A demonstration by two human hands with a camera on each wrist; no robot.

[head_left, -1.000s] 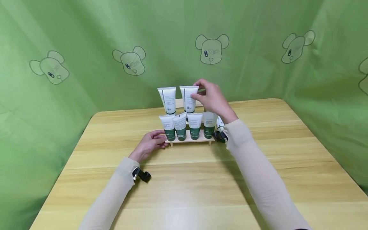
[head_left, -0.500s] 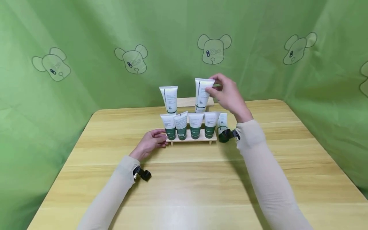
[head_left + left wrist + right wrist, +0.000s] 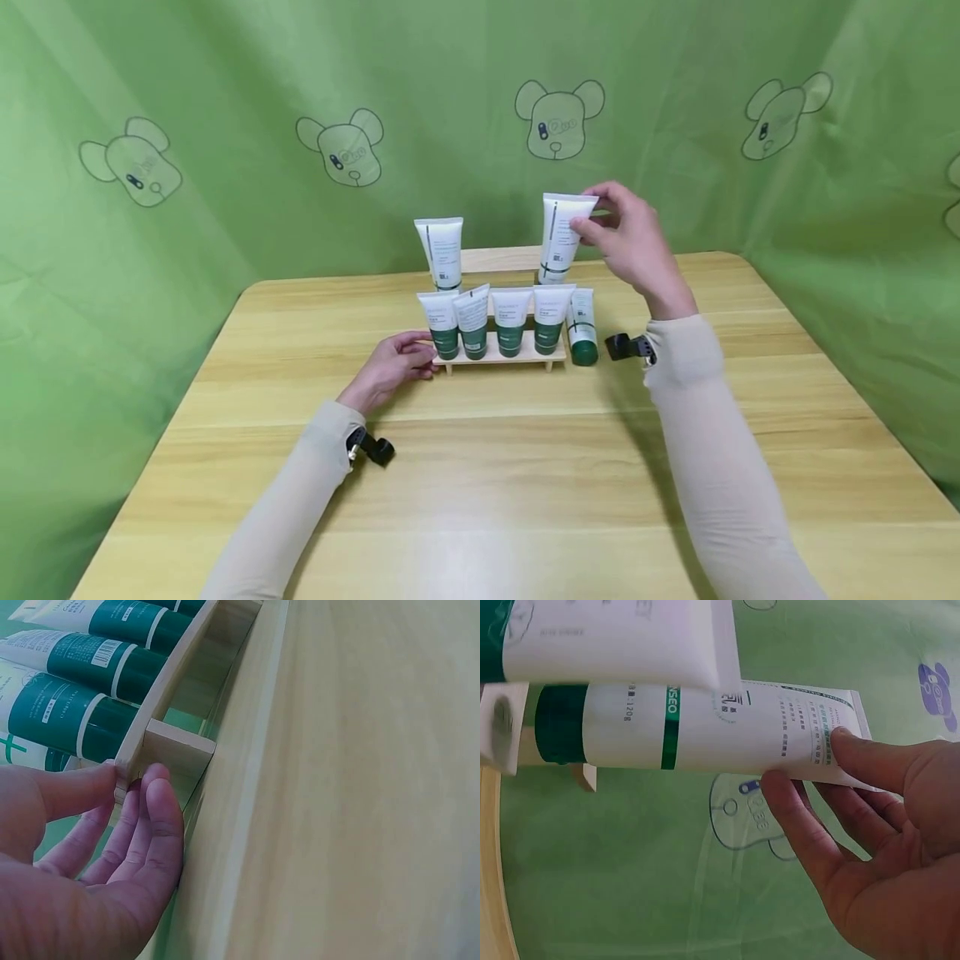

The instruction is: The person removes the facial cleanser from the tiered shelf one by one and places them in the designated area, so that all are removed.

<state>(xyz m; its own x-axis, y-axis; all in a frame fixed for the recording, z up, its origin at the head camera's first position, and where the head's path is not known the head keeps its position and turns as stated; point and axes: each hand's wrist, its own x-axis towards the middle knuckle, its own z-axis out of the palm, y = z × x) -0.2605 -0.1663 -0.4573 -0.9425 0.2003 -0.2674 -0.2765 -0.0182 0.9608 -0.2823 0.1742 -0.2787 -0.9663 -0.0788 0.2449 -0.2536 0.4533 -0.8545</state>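
My left hand (image 3: 393, 362) stays at the left end of a small two-tier wooden rack (image 3: 501, 260). In the left wrist view its thumb and fingers pinch the shelf's end (image 3: 133, 750). My right hand (image 3: 633, 242) pinches a white squeeze tube (image 3: 561, 233) near its flat top end, cap down, over the right end of the upper tier. The right wrist view shows the tube's green cap (image 3: 561, 724) close by the wood. On the upper tier's left stands another white tube (image 3: 444, 250). Several smaller white-and-green tubes (image 3: 510, 321) line the lower tier.
Just right of the rack, a white-and-green tube (image 3: 582, 329) stands on the wooden table (image 3: 480, 483). A green curtain (image 3: 442, 75) with bear-head drawings surrounds the table's back and sides. Black wrist cameras (image 3: 378, 450) stick out from both cuffs.
My right hand has carried the white tube rightward, from the middle of the upper tier to its right end. My left hand keeps its place at the rack.
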